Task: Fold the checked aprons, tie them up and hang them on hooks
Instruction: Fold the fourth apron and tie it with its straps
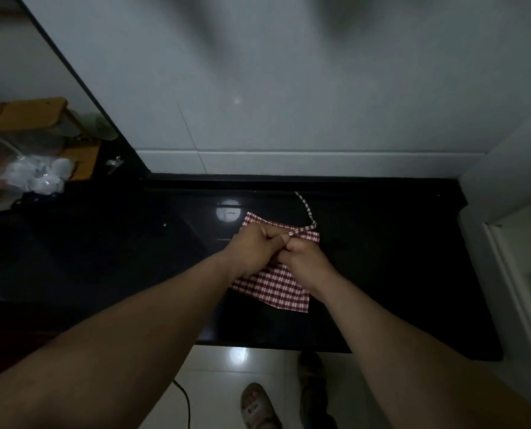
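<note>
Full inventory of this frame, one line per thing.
apron: one, red-white check, folded on the counter under both hands
strap: one, same check, from the hands to the counter's back edge
counter: one, glossy black, along the wall
wooden rack: one, tan, far left
plastic bag: one, whitish, by the rack
cable: one, dark, on the floor
sandals: two, greyish, on the floor
left hand: pinches the strap
right hand: fingers curled on the apron
</note>
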`<action>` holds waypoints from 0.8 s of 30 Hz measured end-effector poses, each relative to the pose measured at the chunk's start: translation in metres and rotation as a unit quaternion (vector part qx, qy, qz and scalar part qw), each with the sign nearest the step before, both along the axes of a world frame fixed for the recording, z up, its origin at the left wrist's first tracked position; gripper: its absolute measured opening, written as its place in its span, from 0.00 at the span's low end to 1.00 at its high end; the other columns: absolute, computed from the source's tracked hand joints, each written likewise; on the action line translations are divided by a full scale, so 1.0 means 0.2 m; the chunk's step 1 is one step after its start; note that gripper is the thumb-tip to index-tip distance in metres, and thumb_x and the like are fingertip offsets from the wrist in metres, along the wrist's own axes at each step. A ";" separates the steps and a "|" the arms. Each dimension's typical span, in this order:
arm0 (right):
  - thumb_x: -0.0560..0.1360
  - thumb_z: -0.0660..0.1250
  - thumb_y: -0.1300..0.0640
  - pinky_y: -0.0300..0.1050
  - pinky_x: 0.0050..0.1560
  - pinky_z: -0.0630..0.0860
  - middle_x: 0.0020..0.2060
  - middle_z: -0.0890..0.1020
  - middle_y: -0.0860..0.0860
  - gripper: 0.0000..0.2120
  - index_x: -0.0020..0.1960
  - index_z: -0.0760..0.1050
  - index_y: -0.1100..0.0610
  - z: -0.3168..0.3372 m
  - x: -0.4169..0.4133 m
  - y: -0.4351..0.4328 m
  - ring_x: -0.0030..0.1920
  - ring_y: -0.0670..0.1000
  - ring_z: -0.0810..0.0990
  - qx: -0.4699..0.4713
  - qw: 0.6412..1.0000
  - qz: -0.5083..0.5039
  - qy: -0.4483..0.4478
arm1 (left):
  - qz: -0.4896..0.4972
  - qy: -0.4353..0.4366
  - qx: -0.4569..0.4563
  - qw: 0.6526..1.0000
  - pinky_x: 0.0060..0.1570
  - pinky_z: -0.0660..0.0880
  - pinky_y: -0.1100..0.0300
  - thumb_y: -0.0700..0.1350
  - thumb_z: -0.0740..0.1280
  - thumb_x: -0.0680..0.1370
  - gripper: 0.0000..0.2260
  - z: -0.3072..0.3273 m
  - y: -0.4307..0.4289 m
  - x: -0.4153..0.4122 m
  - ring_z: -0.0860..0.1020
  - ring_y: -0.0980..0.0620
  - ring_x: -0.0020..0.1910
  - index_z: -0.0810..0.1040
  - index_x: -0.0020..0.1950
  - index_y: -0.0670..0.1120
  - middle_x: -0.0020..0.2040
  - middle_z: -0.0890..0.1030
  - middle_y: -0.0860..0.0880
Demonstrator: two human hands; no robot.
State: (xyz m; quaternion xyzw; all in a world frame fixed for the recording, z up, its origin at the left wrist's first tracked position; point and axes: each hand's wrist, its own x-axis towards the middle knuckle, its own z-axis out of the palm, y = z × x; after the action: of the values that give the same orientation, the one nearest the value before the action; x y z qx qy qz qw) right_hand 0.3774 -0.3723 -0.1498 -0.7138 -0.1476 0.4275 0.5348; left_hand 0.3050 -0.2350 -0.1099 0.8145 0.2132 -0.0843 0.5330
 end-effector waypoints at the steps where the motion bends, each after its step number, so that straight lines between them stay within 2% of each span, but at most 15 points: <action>1: 0.79 0.65 0.66 0.50 0.62 0.81 0.50 0.88 0.51 0.13 0.58 0.84 0.56 0.02 0.01 0.00 0.54 0.49 0.86 -0.002 1.000 0.010 0.008 | 0.018 0.006 -0.041 0.999 0.59 0.80 0.52 0.48 0.64 0.85 0.12 0.01 0.00 0.00 0.85 0.52 0.49 0.88 0.53 0.50 0.48 0.88 0.50; 4: 0.78 0.66 0.66 0.51 0.59 0.83 0.47 0.88 0.55 0.10 0.52 0.85 0.60 0.03 0.00 0.02 0.52 0.54 0.87 -0.013 1.000 -0.022 0.009 | 0.064 0.021 -0.122 0.990 0.54 0.78 0.60 0.45 0.65 0.85 0.12 0.04 -0.02 0.01 0.85 0.55 0.48 0.87 0.51 0.47 0.47 0.88 0.49; 7: 0.77 0.66 0.66 0.58 0.55 0.82 0.43 0.88 0.58 0.09 0.47 0.85 0.59 0.03 -0.02 0.04 0.51 0.61 0.86 -0.041 0.998 -0.049 -0.025 | 0.122 0.013 -0.171 0.978 0.60 0.78 0.61 0.44 0.65 0.85 0.10 0.00 -0.07 0.00 0.85 0.53 0.55 0.87 0.56 0.48 0.51 0.88 0.50; 9: 0.77 0.68 0.65 0.57 0.54 0.83 0.42 0.88 0.54 0.09 0.45 0.85 0.56 0.03 -0.02 0.05 0.49 0.57 0.87 -0.041 0.998 -0.037 -0.036 | 0.118 0.013 -0.173 0.978 0.63 0.77 0.61 0.46 0.63 0.86 0.13 0.00 -0.06 -0.02 0.84 0.54 0.60 0.86 0.62 0.50 0.55 0.87 0.52; 12: 0.78 0.71 0.62 0.43 0.53 0.82 0.43 0.88 0.50 0.07 0.47 0.85 0.52 0.04 -0.01 0.06 0.47 0.49 0.86 -0.011 1.000 -0.008 -0.015 | 0.038 0.041 -0.101 0.993 0.65 0.76 0.58 0.47 0.57 0.86 0.16 0.03 0.02 -0.05 0.83 0.56 0.59 0.84 0.64 0.54 0.58 0.86 0.54; 15: 0.79 0.71 0.61 0.33 0.48 0.78 0.46 0.87 0.49 0.04 0.51 0.84 0.54 0.04 0.00 0.05 0.47 0.44 0.84 -0.022 0.999 0.023 -0.035 | -0.056 0.112 0.015 0.992 0.61 0.76 0.57 0.44 0.61 0.85 0.13 0.08 0.12 -0.07 0.82 0.54 0.56 0.84 0.57 0.58 0.55 0.85 0.54; 17: 0.79 0.71 0.61 0.35 0.51 0.77 0.49 0.87 0.49 0.04 0.52 0.84 0.56 0.03 0.00 0.04 0.50 0.44 0.84 -0.025 0.998 0.035 -0.047 | -0.136 0.152 0.077 0.976 0.56 0.77 0.55 0.47 0.64 0.84 0.08 0.11 0.16 -0.07 0.81 0.51 0.53 0.82 0.53 0.57 0.52 0.84 0.53; 19: 0.79 0.71 0.62 0.35 0.53 0.78 0.50 0.87 0.49 0.05 0.53 0.85 0.56 0.04 0.00 0.04 0.52 0.45 0.84 -0.026 0.998 0.047 -0.045 | -0.180 0.159 0.110 0.964 0.52 0.77 0.54 0.48 0.64 0.84 0.06 0.14 0.18 -0.06 0.81 0.51 0.50 0.82 0.54 0.54 0.50 0.83 0.52; 24: 0.79 0.71 0.61 0.42 0.56 0.81 0.47 0.88 0.49 0.05 0.53 0.85 0.55 0.06 0.00 0.03 0.51 0.47 0.86 -0.036 0.998 0.051 -0.029 | -0.168 0.142 0.166 0.961 0.45 0.72 0.60 0.47 0.67 0.83 0.06 0.13 0.19 -0.07 0.80 0.54 0.47 0.80 0.47 0.53 0.46 0.82 0.53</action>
State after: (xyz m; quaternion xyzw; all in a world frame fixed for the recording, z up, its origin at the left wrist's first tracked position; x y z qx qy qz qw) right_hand 0.3773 -0.3654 -0.1378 -0.7362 -0.1834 0.4386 0.4817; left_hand 0.2900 -0.1961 -0.0840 0.8955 0.1574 -0.2509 0.3322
